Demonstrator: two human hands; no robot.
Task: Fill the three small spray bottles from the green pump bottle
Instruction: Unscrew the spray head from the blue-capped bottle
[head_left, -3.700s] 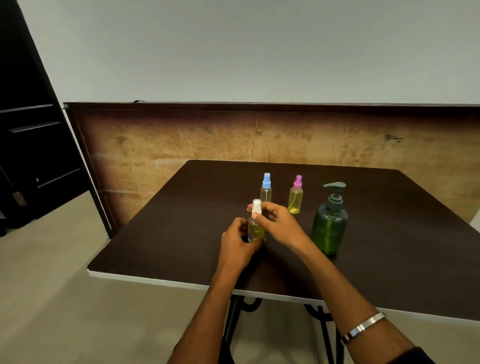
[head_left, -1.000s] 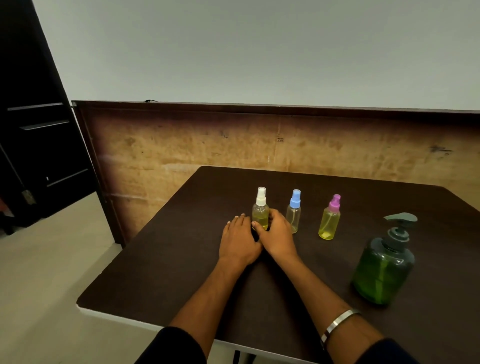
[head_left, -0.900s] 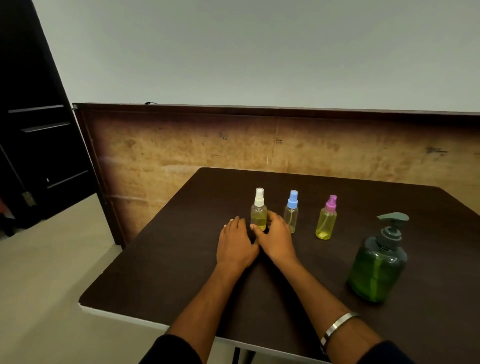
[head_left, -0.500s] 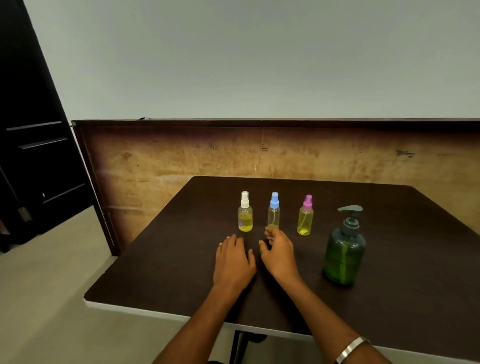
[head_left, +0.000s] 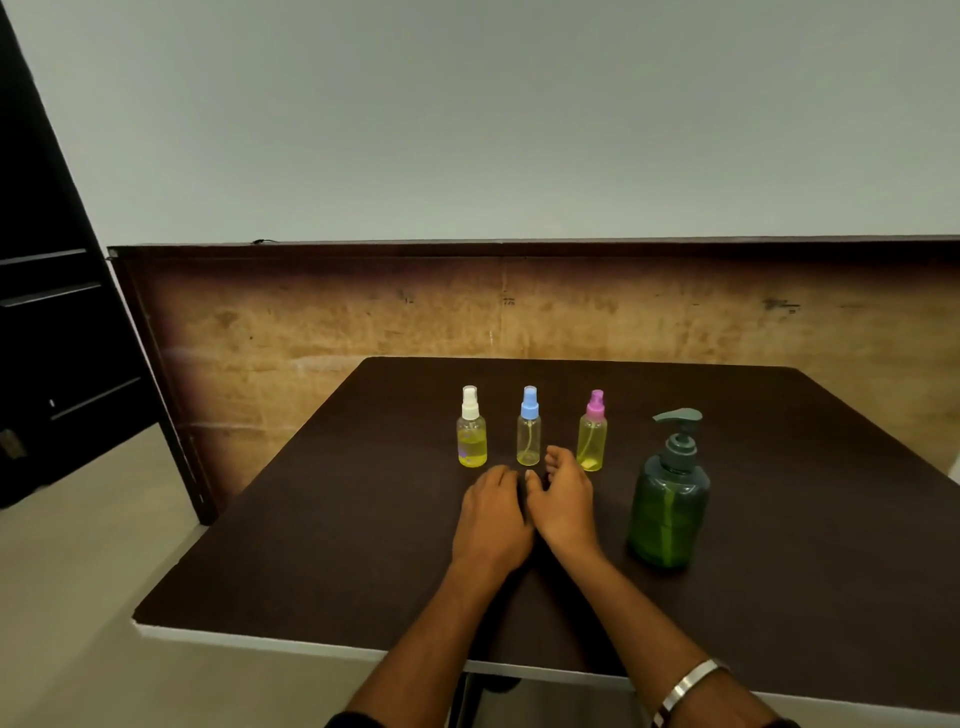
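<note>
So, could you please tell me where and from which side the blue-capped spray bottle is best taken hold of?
I would grip the blue-capped spray bottle round its clear body below the cap, coming from the near side. It stands upright with open table in front, the right hand is just before it, and neighbours flank both sides.

Bare forearms, silver bangle (head_left: 688, 688) on right wrist, dark sleeve edges

No writing could be read anywhere; the three small spray bottles (head_left: 529, 431) showed plain clear sides without labels; the green pump bottle (head_left: 668, 512) carried no brand that I could make out; a few dark marks on the brown wall panel (head_left: 509, 301) were too small and smudged to read.
</note>
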